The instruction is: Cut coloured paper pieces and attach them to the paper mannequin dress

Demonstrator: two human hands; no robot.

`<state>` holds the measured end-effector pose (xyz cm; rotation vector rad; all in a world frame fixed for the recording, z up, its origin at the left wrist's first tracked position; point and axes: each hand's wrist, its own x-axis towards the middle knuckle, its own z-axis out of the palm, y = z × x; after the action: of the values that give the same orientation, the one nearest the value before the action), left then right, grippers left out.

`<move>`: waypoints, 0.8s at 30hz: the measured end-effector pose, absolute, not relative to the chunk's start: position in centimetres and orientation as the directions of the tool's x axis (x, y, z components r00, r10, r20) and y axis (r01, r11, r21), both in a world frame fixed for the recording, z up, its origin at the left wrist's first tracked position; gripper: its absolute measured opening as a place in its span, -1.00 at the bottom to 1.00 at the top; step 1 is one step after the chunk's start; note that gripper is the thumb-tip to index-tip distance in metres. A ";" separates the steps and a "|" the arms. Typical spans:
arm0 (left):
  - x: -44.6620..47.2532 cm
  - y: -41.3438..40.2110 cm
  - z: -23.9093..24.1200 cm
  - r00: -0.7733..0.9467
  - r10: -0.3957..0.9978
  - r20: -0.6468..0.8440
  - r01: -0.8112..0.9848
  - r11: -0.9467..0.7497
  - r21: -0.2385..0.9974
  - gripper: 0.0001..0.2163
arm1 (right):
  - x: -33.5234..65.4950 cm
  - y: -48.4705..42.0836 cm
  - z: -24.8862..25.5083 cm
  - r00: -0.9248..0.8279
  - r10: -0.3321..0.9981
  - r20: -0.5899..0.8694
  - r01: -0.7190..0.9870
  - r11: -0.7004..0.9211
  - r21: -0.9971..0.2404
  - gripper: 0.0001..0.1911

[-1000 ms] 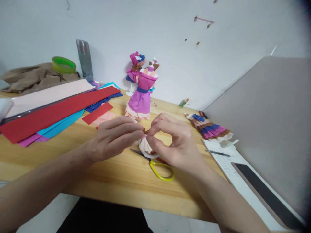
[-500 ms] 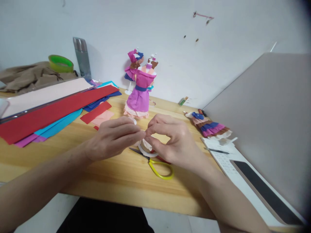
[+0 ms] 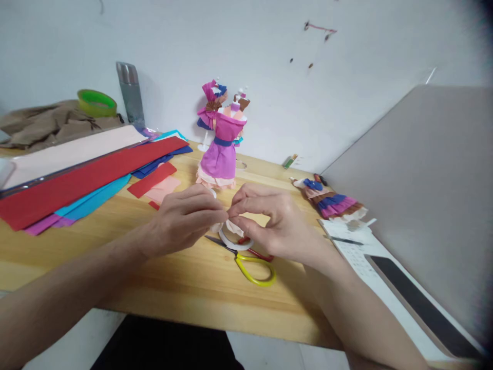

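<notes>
Fingertip to fingertip, my left hand (image 3: 188, 218) and my right hand (image 3: 269, 216) meet above the table, both closed in a pinch. What they pinch is too small and hidden to name. A pale, crumpled piece of paper (image 3: 233, 228) shows just under the fingers; I cannot tell whether either hand holds it. Below lies a white roll of tape (image 3: 246, 245), partly covered by my right hand. Scissors with yellow handles (image 3: 256, 280) lie on the table in front of it, and a red handle (image 3: 264, 255) peeks out beside them.
Doll-size forms in paper dresses (image 3: 221, 154) stand behind my hands. Coloured paper sheets (image 3: 96, 177) cover the left side, near a bottle (image 3: 131, 95) and a green tape roll (image 3: 97, 103). To the right lie another paper dress (image 3: 333, 200), a pen (image 3: 346, 240) and a dark tablet-like panel (image 3: 419, 303).
My hands have shifted very slightly left, staying pinched together. More of the tape roll and the red handle shows beneath them.
</notes>
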<state>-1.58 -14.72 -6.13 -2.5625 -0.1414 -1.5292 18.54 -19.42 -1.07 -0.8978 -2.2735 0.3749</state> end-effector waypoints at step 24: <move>-1.6 -14.5 -6.1 0.357 0.103 0.929 0.142 -0.988 0.055 -0.86 | 18.5 -19.5 -1.2 -0.559 0.646 0.519 0.435 0.762 -0.480 -0.59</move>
<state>-1.59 -14.46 -6.15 -2.5584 -0.2314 -1.7467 18.50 -19.49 -1.18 -0.8044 -2.2520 0.3883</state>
